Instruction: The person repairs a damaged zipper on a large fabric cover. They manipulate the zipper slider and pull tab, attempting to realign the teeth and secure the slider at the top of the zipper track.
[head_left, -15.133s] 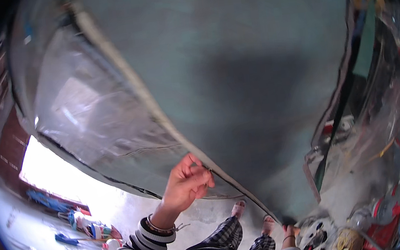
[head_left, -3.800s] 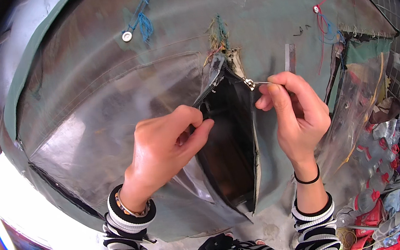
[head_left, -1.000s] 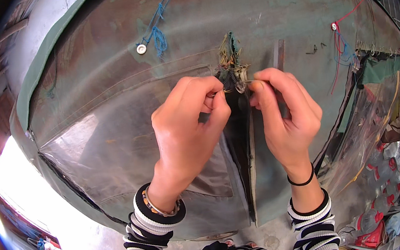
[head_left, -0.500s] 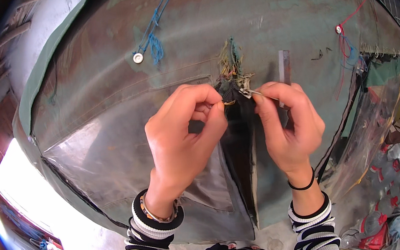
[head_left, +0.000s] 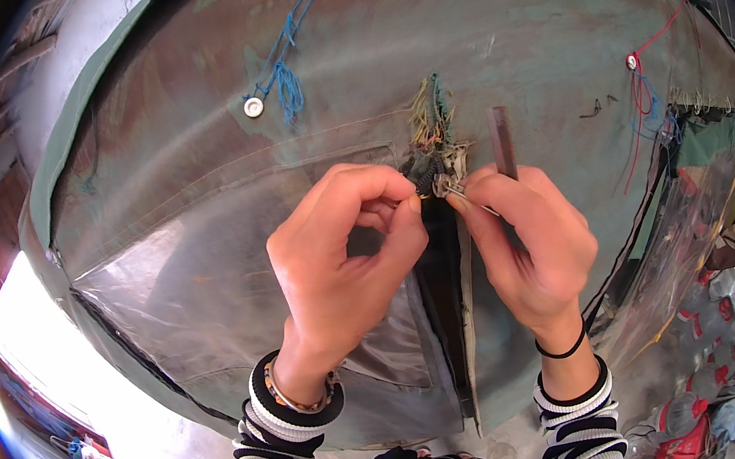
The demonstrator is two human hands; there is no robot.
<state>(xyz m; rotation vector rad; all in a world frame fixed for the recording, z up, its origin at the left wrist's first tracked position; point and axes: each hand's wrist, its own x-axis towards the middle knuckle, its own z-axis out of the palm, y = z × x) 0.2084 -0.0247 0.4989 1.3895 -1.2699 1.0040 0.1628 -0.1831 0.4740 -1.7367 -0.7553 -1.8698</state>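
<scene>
In front of me is a worn green-brown canvas cover (head_left: 348, 59) with a slit down its middle. At the top of the slit, my left hand (head_left: 325, 252) pinches the frayed end of a dark zipper (head_left: 422, 172) between thumb and forefinger. My right hand (head_left: 532, 242) is closed in a pinch on a small metal zipper slider (head_left: 446, 186), held right against the zipper end. A flat metal strip (head_left: 502, 137) sticks up from behind the right fingers; its lower part is hidden. Loose yellow and green threads (head_left: 432, 118) bristle just above.
A clear plastic window (head_left: 236, 272) is sewn into the canvas at left. A blue cord (head_left: 284, 67) with a white button hangs above; red and blue cords (head_left: 642, 89) hang at right. Plastic bottles (head_left: 683, 411) and bags lie on the floor at lower right.
My right hand has moved a little left, bringing the slider up to the zipper end. The metal strip has shifted left with it. My left hand has moved slightly right, keeping its pinch.
</scene>
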